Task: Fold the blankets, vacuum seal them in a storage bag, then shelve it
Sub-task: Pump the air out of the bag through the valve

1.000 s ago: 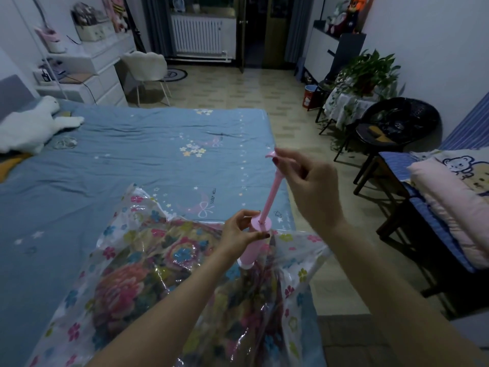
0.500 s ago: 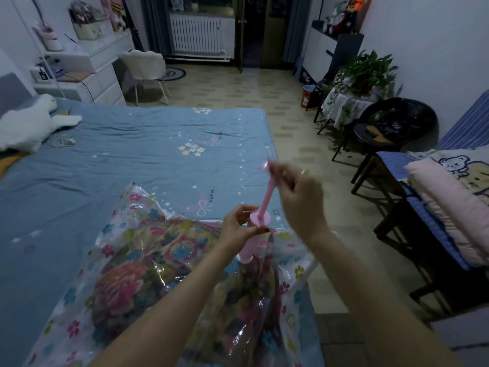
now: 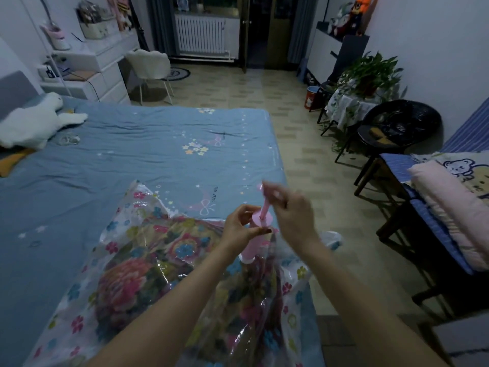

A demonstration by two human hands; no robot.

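Note:
A clear storage bag (image 3: pixel 127 260) printed with small flowers lies on the blue bed (image 3: pixel 132 154), with a folded floral blanket (image 3: pixel 164 263) inside it. A pink hand pump (image 3: pixel 254 239) stands upright on the bag near the bed's right edge. My left hand (image 3: pixel 238 229) grips the pump's barrel just under its round top flange. My right hand (image 3: pixel 288 207) is closed on the plunger handle above the barrel; only a short piece of pink rod shows between them. My right hand is blurred.
A white plush toy (image 3: pixel 34 123) lies at the bed's far left. To the right stand a bench with folded pink bedding (image 3: pixel 455 197), a black round chair (image 3: pixel 397 128) and a potted plant (image 3: pixel 370 72). A white chair (image 3: pixel 148 67) and drawers (image 3: pixel 100 75) stand beyond the bed.
My right hand has pushed the plunger handle down toward the barrel, so the exposed rod is much shorter. My left hand has kept its hold on the pump.

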